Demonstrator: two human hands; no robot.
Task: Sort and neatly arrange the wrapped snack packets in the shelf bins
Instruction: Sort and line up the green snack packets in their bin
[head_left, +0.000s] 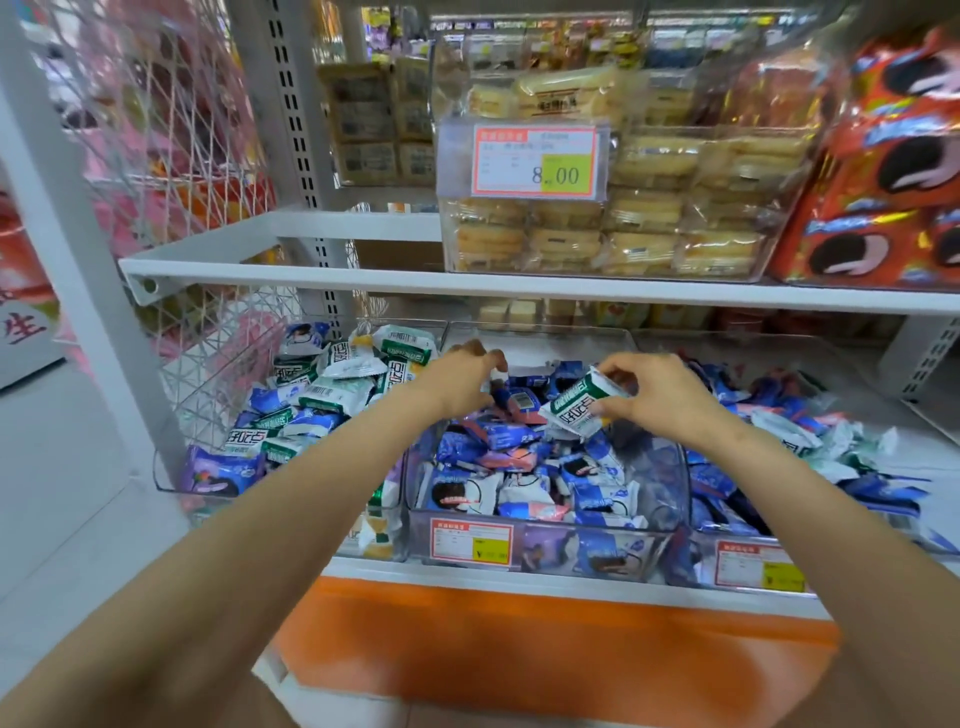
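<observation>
I have two arms, and both are bare. My left arm (291, 499) is long and smooth, and at its end is my left hand (462, 382). My right arm (810, 499) looks just the same, with my right hand (652, 397) at its end. My fingers (615, 371) are thin and plain.

Middle bin (667, 483): heaped with blue packets (498, 467). Above it, right hand (657, 397) pinches a green-white packet (582, 410). Left hand (465, 379) seemingly pinches a small blue packet (514, 400), partly hidden. Left of it, mixed packets (311, 395).
</observation>
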